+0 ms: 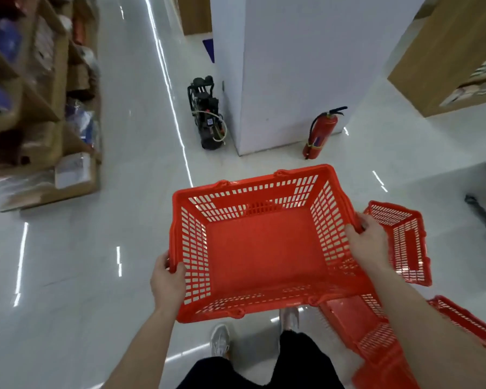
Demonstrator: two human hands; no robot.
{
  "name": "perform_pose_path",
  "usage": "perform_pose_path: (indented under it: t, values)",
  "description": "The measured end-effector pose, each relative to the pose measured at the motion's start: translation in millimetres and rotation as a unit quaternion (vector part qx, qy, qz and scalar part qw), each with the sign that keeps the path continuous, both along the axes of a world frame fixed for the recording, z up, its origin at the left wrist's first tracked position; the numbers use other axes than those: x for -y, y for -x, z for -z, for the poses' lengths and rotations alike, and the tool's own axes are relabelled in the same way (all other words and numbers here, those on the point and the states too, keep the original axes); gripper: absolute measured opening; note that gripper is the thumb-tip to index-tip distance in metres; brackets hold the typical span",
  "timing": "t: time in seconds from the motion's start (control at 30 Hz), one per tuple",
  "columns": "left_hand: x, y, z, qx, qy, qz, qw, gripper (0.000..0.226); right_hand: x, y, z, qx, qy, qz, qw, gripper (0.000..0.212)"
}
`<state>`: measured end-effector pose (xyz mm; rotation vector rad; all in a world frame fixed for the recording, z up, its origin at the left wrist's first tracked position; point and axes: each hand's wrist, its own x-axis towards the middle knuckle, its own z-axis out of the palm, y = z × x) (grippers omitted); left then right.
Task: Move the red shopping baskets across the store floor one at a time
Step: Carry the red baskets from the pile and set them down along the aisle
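Note:
An empty red shopping basket (264,248) is held in the air in front of me, above my feet. My left hand (167,282) grips its left rim, thumb inside. My right hand (368,242) grips its right rim. A second red basket (401,240) stands on the floor just right of the held one, partly behind my right hand. A third red basket (376,338) lies on the floor under my right forearm. Part of another red basket's rim (472,324) shows at the lower right edge.
A white pillar (292,80) stands ahead, with a red fire extinguisher (320,133) at its right foot and a black machine (206,113) at its left. Wooden shelves (40,94) line the left; another shelf unit (455,51) is at the upper right. White glossy floor (82,276) spreads left.

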<state>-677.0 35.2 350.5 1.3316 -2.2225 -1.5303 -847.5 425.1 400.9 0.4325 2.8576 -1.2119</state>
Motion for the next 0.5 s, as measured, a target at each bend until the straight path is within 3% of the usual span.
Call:
perform_pose_path:
  t: [0.23,0.5]
  values:
    - [-57,33,67,0.112,-0.020,-0.086,0.990,0.037,3,152,86,0.060,-0.027,-0.147,0.987,0.037]
    - [-134,74,179,0.177,-0.069,-0.212,0.959,0.032,27,279,213,0.082,-0.057,-0.280,0.955,0.038]
